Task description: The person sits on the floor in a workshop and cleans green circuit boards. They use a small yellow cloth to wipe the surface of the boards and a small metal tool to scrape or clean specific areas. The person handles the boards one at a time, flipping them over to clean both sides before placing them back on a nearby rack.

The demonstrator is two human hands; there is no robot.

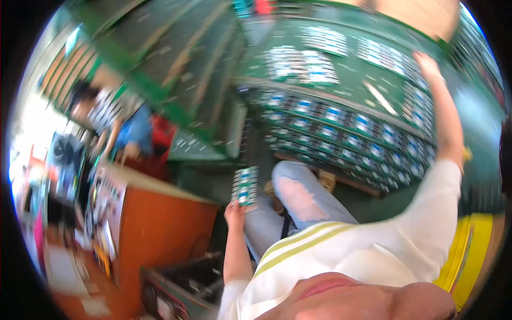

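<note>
My left hand (234, 214) grips the lower end of a narrow circuit board panel (245, 186), green and white with a dark edge, held beside my knee. On the far right, my right hand (426, 65) is stretched out over a green work surface (349, 72). It is nearest to a stack of similar board panels (388, 55) at that surface's far edge. Motion blurs its fingers, so whether it touches them cannot be made out. More board panels (300, 65) lie in groups on the surface. A pale, long strip (381, 98) rests among them.
Several rows of boards (332, 114) line the near side of the green surface. An orange-sided workbench (160, 229) with clutter stands at left, a person (120, 117) seated behind it. Green slanted racking (181, 64) rises at upper left. A dark crate (186, 282) sits below.
</note>
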